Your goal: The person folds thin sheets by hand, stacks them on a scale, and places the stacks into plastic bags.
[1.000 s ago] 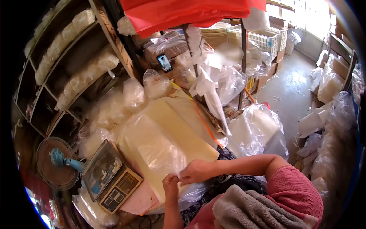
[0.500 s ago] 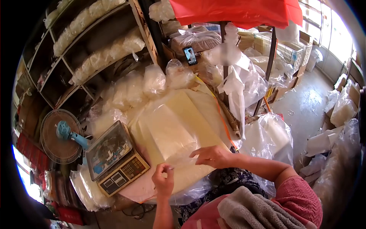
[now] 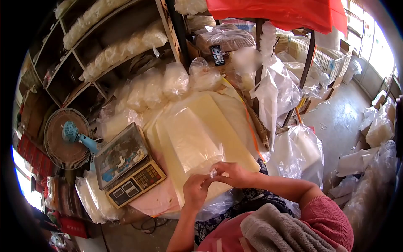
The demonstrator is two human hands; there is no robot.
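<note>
A clear plastic bag (image 3: 191,136) with pale, flat contents lies on a large cream sheet (image 3: 233,143) on the table. Its near end is bunched into a small twist of film between my hands. My right hand (image 3: 235,174) is closed, pinching that twist between thumb and fingers. Beside it, touching at the fingertips, my left hand (image 3: 196,191) is closed at the bag's end too. The left fingertips are partly hidden.
To the left stand a digital scale (image 3: 136,182) with scraps on its pan and a blue fan (image 3: 69,134). Filled bags (image 3: 174,80) line the table's back. A phone (image 3: 217,55) leans behind them. Wrapped bundles (image 3: 300,151) stand right.
My hands have come together at the bag's near end, which is now gathered tight. My left hand moved right and is beside the right one. The view has shifted slightly.
</note>
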